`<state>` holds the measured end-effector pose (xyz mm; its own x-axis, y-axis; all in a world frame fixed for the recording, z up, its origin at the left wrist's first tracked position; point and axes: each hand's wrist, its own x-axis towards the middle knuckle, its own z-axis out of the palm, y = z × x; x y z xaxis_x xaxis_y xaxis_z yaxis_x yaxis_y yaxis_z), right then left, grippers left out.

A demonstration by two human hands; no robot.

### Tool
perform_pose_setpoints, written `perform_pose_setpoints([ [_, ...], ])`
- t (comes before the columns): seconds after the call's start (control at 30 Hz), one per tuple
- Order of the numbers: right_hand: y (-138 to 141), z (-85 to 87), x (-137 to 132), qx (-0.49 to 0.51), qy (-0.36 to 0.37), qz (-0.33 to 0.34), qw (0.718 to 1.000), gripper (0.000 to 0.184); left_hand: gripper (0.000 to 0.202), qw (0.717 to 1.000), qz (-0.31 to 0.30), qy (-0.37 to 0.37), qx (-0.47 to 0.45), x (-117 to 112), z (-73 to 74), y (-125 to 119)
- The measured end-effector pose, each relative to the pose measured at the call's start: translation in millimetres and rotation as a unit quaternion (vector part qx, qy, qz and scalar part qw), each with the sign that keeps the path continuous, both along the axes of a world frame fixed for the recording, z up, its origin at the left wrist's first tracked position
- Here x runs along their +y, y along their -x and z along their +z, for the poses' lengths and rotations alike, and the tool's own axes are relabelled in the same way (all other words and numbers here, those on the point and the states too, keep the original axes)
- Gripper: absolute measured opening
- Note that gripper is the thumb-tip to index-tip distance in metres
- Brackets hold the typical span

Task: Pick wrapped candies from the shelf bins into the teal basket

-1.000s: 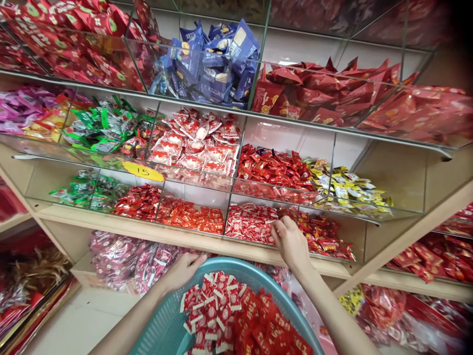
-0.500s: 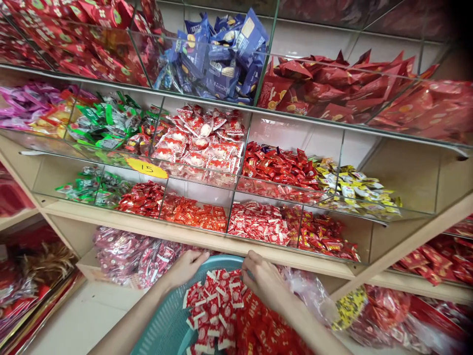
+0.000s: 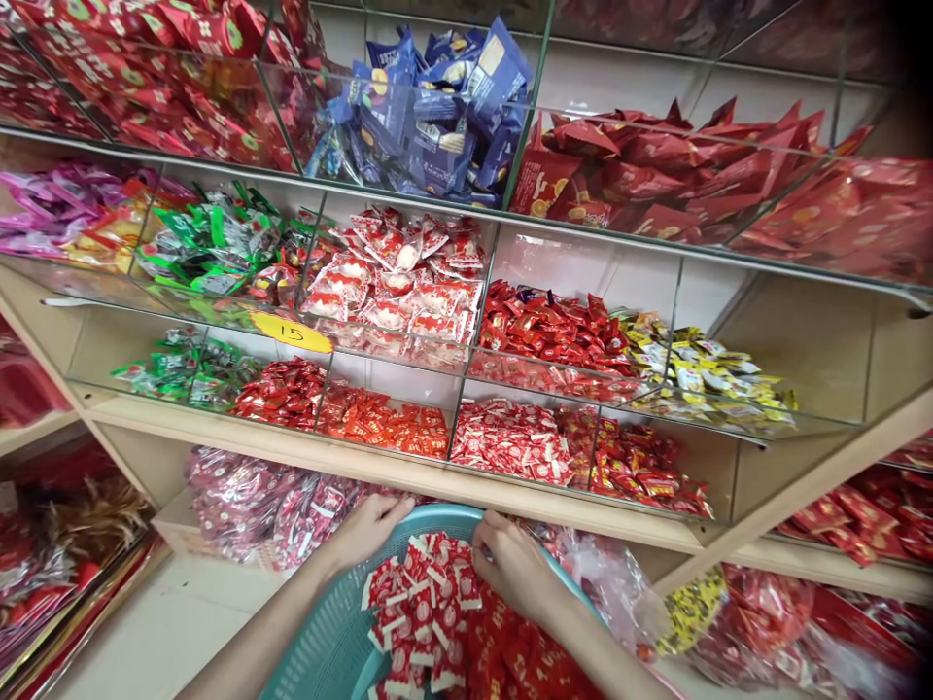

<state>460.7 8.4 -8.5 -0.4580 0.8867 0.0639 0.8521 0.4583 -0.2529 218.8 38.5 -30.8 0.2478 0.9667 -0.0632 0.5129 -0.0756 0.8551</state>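
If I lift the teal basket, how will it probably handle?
The teal basket has a thin-looking, perforated wall, so it may flex slightly. The red-and-white packets lie loose in it, so they would probably slide if tilted. More contents show toward the right than the left, so it could dip rightward.

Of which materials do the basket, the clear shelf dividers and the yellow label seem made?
Basket: probably plastic, satin teal; its wall has regular slots.
Clear shelf dividers: glass or acrylic, glossy; see-through, with greenish edges.
Yellow label: perhaps card or paper, matte; flat, showing no glare.
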Motion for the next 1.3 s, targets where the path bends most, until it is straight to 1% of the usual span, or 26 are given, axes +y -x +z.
perform_pose_setpoints([
  [0.2,1,-2.8,1,-0.028,-0.005,-0.038,0.999,0.017,0.058,1.000,0.003,0.011,-0.006,-1,1.3,0],
  [0.33,3,-2.3,2,-0.056,-0.005,-0.049,0.997,0.018,0.057,1.000,-0.003,0.007,-0.007,0,-0.7,0],
  [0.5,3,2.9,1,-0.057,-0.031,-0.054,0.996,0.018,0.053,1.000,-0.010,-0.004,-0.005,1,-2.1,0],
  [0.63,-3,18.5,-2,-0.026,-0.052,-0.051,0.997,0.021,0.052,1.000,-0.019,-0.005,-0.011,0,-0.2,0],
  [0.7,-12,30.9,0,-0.001,-0.068,-0.057,0.996,0.022,0.053,1.000,-0.016,-0.006,-0.012,0,0.6,-1],
  [0.8,-33,52.6,10,0.024,-0.098,-0.063,0.993,0.023,0.053,1.000,-0.008,-0.002,-0.004,0,1.1,-1],
  [0.83,-42,59.7,15,0.017,-0.113,-0.066,0.991,0.022,0.053,1.000,-0.006,-0.002,-0.002,-1,1.3,-1],
  [0.9,-59,72.0,23,-0.034,-0.155,-0.084,0.984,0.020,0.053,1.000,-0.007,-0.002,-0.002,-1,1.6,-1],
  [1.0,-81,81.9,32,-0.143,-0.219,-0.123,0.957,0.016,0.053,1.000,-0.012,-0.009,-0.004,-1,2.1,-1],
  [1.1,-92,80.8,34,-0.193,-0.246,-0.139,0.940,0.017,0.054,1.000,-0.013,-0.010,-0.003,-1,1.4,-1],
  [1.3,-92,72.0,35,-0.207,-0.242,-0.138,0.938,0.018,0.057,1.000,-0.007,-0.005,-0.010,1,-3.1,0],
])
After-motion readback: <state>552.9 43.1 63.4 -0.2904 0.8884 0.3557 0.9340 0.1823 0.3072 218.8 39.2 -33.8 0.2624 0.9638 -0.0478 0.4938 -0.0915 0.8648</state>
